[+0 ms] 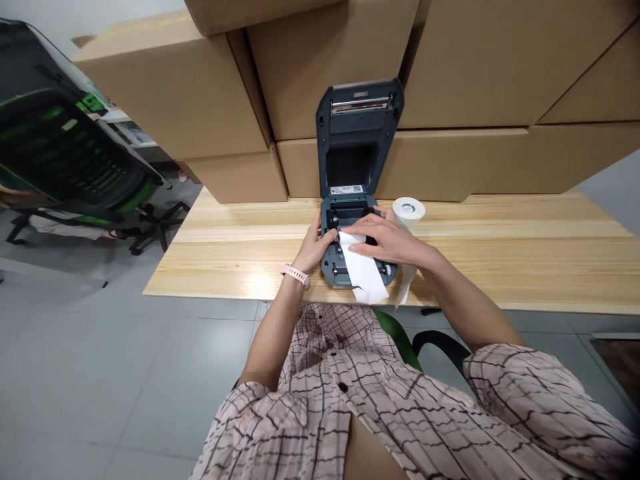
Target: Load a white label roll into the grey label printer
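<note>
A dark grey label printer (330,267) stands on the wooden table with its lid (359,143) raised. Out of its bay a white paper strip (364,272) runs over the front edge, its end torn. My left hand (316,243) rests along the printer's left side, fingers apart, thumb over the inner edge near the strip. Across the bay lies my right hand (383,237), its fingers spread over the upper part of the strip. Just right of the printer stands a white paper roll (409,209), with a loose tail hanging down toward the table's front edge.
Large cardboard boxes (460,67) are stacked behind the printer along the back of the wooden table (215,253). A black and green office chair (75,153) and part of another person are at the far left. Another chair (400,337) is below the table's front edge.
</note>
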`<state>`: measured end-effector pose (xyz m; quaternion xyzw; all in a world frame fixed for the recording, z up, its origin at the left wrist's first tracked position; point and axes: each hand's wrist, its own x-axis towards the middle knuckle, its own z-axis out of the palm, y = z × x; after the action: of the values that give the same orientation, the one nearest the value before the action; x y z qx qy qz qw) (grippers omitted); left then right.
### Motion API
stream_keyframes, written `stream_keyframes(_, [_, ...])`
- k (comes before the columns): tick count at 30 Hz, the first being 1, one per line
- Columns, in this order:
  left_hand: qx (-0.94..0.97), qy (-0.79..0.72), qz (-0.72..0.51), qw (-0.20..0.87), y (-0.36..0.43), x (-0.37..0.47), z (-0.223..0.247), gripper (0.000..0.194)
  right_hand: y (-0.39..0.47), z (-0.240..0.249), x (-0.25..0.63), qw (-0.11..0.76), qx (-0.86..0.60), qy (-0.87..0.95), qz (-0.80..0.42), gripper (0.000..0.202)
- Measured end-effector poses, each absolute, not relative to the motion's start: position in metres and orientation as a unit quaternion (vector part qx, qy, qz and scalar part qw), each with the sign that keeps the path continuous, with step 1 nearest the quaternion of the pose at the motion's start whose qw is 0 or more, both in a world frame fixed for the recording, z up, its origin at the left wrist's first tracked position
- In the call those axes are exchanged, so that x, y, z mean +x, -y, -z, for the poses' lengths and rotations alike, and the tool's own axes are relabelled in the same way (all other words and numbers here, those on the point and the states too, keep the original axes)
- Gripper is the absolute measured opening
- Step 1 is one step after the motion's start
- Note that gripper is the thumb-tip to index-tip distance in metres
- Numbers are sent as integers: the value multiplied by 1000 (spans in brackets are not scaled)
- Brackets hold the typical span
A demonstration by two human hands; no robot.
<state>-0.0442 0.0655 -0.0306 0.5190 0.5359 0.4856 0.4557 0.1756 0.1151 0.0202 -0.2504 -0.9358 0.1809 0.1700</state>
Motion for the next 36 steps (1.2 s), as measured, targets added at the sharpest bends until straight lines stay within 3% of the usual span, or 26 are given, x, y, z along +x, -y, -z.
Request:
stream_keyframes(11, [502,-528,-505,463,-67,-40,32,85,-107,-23,170,133,-287,936,-157,49])
stream_keyframes(31, [471,-481,-546,498,-72,-43,42,92,-94,-15,166,165,-331,918,-143,48])
stream_keyframes(34, [486,-505,-539,467,-72,-44,41,91,-94,-13,167,171,-331,918,-138,49])
stream_keyframes(36, [511,-561,-529,379,-66,-44,38,91,-95,-11,167,180,-331,917,-135,54])
